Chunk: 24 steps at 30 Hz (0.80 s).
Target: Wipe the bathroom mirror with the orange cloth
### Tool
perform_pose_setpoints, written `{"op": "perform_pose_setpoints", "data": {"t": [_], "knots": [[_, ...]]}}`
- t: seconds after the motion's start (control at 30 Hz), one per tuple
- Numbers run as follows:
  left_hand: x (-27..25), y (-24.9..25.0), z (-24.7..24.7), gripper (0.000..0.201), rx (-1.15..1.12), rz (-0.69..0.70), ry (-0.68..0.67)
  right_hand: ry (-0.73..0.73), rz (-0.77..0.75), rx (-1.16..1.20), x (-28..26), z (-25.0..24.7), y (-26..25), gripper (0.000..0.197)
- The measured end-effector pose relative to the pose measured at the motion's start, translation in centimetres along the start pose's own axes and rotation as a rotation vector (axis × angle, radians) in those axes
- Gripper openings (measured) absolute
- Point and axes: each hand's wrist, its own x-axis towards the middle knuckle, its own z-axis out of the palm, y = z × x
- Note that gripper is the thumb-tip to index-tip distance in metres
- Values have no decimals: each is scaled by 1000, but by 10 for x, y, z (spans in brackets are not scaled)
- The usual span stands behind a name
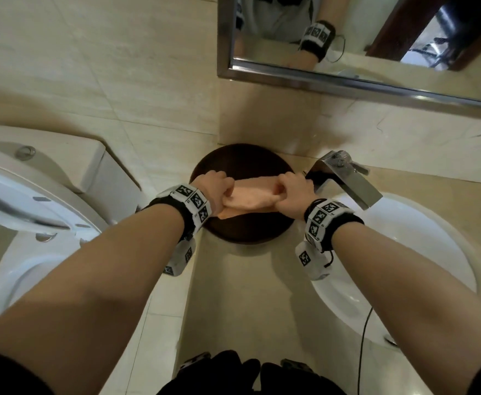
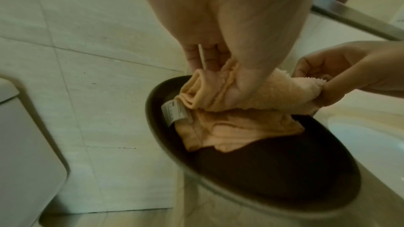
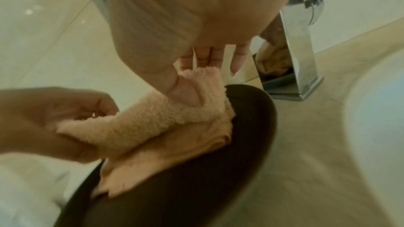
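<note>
The orange cloth [image 1: 250,196] lies partly folded over a dark round tray [image 1: 245,232] on the counter. My left hand [image 1: 215,185] pinches its left end, thumb on top, and the left wrist view shows a white label [image 2: 176,114] hanging there. My right hand [image 1: 292,192] pinches the right end [image 3: 196,99] between thumb and fingers. The cloth [image 2: 240,122] stretches between both hands, and its lower layers rest on the tray [image 3: 196,187]. The mirror [image 1: 376,38], in a steel frame, hangs on the wall above and to the right.
A chrome tap [image 1: 347,178] stands right beside my right hand, behind the white basin [image 1: 404,266]. A white toilet [image 1: 34,209] with its cistern sits to the left, below the counter edge. Beige tiled wall rises behind the tray.
</note>
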Motion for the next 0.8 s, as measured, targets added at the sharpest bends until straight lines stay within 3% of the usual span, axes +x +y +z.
{"op": "perform_pose_setpoints", "data": {"t": [0.1, 0.23, 0.4, 0.63, 0.8], "knots": [[-5, 6, 17, 58, 43, -53, -41, -96, -26, -150, -6, 12, 4, 46], [-7, 10, 25, 44, -73, -101, 31, -77, 9, -78, -9, 19, 6, 48], [-2, 15, 30, 41, -37, -146, 42, -69, 19, -50, -5, 25, 5, 39], [-2, 26, 17, 40, -91, -264, -20, -202, -12, -117, -1, -2, -1, 54], [-8, 35, -1, 40, -176, -349, -4, -216, -120, -94, -2, -36, -7, 29]]}}
